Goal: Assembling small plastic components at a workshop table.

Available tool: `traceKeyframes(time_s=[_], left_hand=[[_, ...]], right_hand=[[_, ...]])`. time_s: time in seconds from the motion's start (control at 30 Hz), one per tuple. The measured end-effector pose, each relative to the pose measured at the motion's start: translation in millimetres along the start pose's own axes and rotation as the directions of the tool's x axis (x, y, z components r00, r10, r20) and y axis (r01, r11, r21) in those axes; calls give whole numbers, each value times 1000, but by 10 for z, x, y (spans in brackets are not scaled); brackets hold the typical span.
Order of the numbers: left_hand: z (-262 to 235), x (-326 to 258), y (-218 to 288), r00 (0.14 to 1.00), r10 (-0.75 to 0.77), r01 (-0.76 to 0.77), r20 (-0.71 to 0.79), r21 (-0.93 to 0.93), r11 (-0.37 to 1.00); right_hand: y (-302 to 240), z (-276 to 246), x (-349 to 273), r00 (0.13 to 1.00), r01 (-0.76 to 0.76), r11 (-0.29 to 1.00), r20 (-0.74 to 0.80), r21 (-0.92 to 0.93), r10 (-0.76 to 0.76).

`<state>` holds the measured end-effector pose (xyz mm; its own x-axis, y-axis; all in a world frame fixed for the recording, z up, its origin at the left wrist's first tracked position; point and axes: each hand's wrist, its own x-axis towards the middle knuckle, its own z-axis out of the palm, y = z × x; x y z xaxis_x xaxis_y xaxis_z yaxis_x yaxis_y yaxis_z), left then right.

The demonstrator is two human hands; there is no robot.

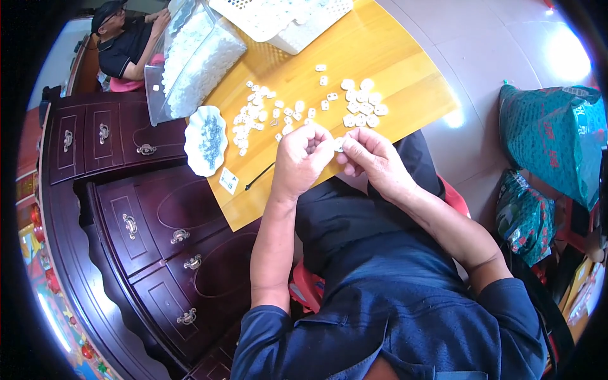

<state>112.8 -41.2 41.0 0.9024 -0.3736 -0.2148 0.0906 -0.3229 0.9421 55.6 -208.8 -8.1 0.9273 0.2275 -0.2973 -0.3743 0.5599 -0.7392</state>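
Note:
Over the near edge of the wooden table, my left hand [301, 158] and my right hand [375, 162] meet with fingers pinched. Between the fingertips is a small white plastic piece [339, 145], gripped from both sides and partly hidden by the fingers. Just beyond my hands lie loose small white pieces with dark holes [297, 116], several of them in a rough row. A cluster of rounder white pieces [363, 101] sits on the right. Farther left is a scattered pile of similar small pieces [251, 114].
A scalloped white dish [206, 163] holds small dark bits. Near it are a printed card [228, 181] and a thin black rod [259, 177]. Clear bins [209, 76] and a white basket [259, 25] stand behind. A person [123, 47] sits far left; green bags [551, 136] stand right.

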Motion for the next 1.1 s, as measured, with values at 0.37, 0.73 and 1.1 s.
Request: traceKeyframes(time_s=[0.37,0.73,1.1], left_hand=[[42,-3,-53,1000,25,-25,8,44,999],[69,-45,123,959,283,-276,24,317,907],[107,-23,105,852,518,-453,73,598,662]], right_hand=[[-10,-5,16,1000,-8,1000,5,13,8],[-63,-4,4,999,-41,997,2,57,41],[4,-32,21,998,52,998,49,-28,-51]])
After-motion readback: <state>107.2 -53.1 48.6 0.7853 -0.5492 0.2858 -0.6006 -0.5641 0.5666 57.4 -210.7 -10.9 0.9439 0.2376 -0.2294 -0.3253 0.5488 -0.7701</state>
